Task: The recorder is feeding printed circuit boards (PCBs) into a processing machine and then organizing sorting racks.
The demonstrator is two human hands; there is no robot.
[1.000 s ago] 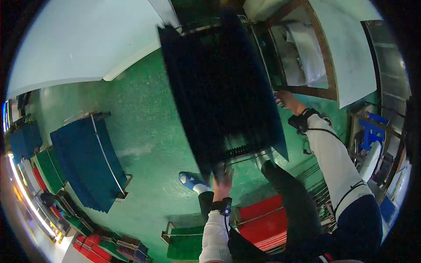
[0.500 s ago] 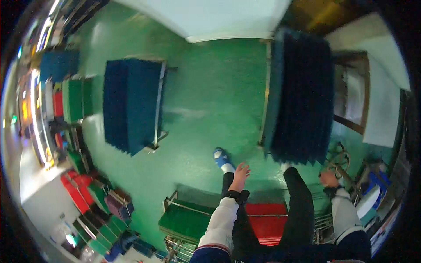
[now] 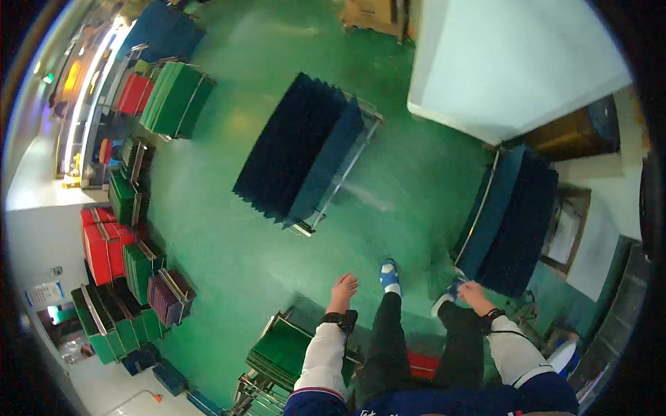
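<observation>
My left hand hangs in the air over the green floor, holding nothing. Its fingers are loosely bent and apart, so it is open. Below it stands a rack of green panels. My right hand is also empty, its fingers loosely extended and somewhat blurred. In the picture it lies close to the near end of a rack of dark blue panels, above my right foot; I cannot tell whether it touches the rack. Another rack of dark blue panels stands ahead to the left, apart from both hands.
A large white block-like surface rises at the far right. Racks of red panels, green panels and purple panels line the left side. Red panels lie between my legs. Cardboard boxes stand at the back.
My view has turned and I have stepped on the floor. The blue racks now appear tilted, the right one farther right. My right hand has swung inward from near the spoked wheel.
</observation>
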